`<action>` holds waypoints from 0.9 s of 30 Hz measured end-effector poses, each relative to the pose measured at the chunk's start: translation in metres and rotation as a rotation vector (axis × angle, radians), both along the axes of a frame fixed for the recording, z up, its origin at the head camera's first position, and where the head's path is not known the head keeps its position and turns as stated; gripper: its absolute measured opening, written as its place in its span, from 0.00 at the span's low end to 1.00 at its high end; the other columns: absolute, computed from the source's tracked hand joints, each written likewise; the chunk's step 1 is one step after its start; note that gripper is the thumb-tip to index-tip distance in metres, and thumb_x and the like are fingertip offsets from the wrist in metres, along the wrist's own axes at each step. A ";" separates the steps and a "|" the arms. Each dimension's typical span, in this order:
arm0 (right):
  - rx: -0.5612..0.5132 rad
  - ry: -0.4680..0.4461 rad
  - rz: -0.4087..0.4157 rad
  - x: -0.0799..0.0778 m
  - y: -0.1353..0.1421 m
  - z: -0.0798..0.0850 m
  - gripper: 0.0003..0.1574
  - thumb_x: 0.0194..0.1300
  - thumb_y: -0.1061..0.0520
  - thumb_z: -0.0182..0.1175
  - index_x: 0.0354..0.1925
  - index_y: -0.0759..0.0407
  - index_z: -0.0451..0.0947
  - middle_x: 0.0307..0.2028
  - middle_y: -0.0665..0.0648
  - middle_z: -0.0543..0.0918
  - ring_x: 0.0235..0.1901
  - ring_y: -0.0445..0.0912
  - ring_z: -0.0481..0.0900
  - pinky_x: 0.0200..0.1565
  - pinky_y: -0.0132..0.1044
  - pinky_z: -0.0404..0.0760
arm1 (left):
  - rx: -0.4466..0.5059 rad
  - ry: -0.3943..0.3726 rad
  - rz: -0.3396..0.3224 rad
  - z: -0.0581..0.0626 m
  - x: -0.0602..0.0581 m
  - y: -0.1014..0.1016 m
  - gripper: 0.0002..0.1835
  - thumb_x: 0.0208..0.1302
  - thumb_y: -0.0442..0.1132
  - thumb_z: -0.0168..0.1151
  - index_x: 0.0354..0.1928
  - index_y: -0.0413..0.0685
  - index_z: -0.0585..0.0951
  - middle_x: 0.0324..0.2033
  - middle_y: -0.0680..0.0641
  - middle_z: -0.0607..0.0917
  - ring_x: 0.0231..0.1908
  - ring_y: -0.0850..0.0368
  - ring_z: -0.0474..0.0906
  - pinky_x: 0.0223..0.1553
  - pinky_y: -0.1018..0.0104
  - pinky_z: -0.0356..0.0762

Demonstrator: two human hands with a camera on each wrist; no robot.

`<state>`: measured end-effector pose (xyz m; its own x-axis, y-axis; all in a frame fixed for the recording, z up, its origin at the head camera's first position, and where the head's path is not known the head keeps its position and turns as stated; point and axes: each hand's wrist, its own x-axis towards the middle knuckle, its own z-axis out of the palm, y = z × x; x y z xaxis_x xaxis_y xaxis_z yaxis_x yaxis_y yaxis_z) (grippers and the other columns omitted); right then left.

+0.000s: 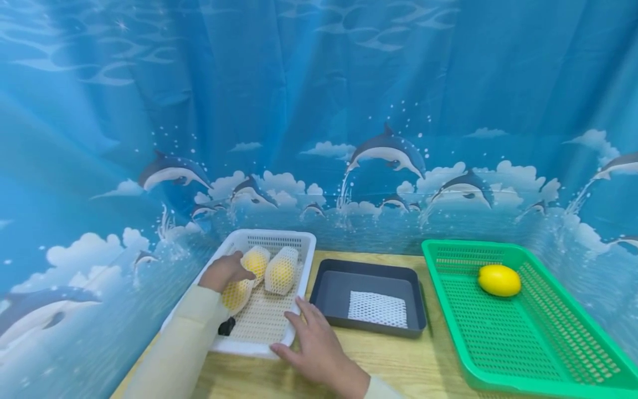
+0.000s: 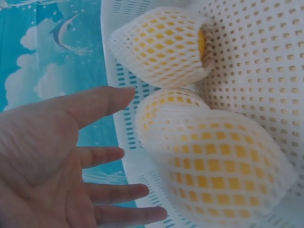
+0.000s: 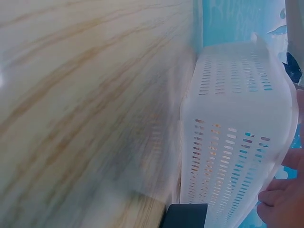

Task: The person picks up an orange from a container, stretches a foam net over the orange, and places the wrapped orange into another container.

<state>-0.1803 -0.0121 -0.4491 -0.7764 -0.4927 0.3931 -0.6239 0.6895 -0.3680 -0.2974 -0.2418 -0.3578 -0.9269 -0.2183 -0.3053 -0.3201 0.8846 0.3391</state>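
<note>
My left hand (image 1: 225, 272) reaches over the left side of a white plastic basket (image 1: 309, 260), its fingers stretched out. Beside it lie three yellow fruits in white foam net sleeves: a near one (image 1: 236, 296), a far one (image 1: 256, 261) and a right one (image 1: 282, 271). In the left wrist view a gap shows between the thumb and the closest netted fruit (image 2: 223, 166); nothing is in the palm. My right hand (image 1: 319, 348) rests against the basket's right rim near its front corner, fingers loosely spread. The right wrist view shows only part of that hand (image 3: 285, 199) beside the rim.
Right of the basket stands a dark grey tray (image 1: 369, 267) with a flat white foam net (image 1: 377, 309) in it. Farther right, a green basket (image 1: 451, 321) holds a bare yellow lemon-shaped fruit (image 1: 499, 280). A blue dolphin-print curtain (image 1: 319, 111) hangs behind the wooden table (image 1: 379, 354).
</note>
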 end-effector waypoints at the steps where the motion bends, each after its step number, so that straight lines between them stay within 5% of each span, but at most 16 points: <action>1: -0.002 -0.006 0.002 0.000 0.000 0.000 0.41 0.67 0.28 0.49 0.63 0.54 0.72 0.70 0.65 0.62 0.67 0.61 0.63 0.64 0.58 0.66 | -0.003 0.002 -0.006 0.001 0.000 0.001 0.49 0.60 0.50 0.66 0.75 0.38 0.51 0.70 0.29 0.56 0.67 0.29 0.54 0.64 0.33 0.58; 14: 0.103 -0.010 0.045 0.006 0.031 0.028 0.40 0.71 0.31 0.45 0.69 0.53 0.64 0.69 0.63 0.64 0.71 0.59 0.55 0.70 0.55 0.56 | -0.086 0.046 -0.201 0.024 0.006 0.018 0.41 0.68 0.51 0.58 0.73 0.36 0.56 0.68 0.29 0.62 0.64 0.29 0.60 0.61 0.35 0.63; 27: 0.282 -0.004 -0.007 0.013 0.118 0.077 0.44 0.68 0.25 0.41 0.70 0.49 0.65 0.69 0.62 0.64 0.70 0.60 0.57 0.67 0.59 0.61 | -0.185 0.197 -0.318 0.058 0.039 0.072 0.39 0.68 0.55 0.57 0.74 0.48 0.58 0.70 0.33 0.61 0.68 0.33 0.57 0.65 0.33 0.56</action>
<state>-0.1677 0.1064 -0.3717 -0.7812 -0.5770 0.2384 -0.6179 0.7690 -0.1635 -0.2582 -0.1702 -0.2998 -0.9937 0.0534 -0.0981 0.0337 0.9808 0.1922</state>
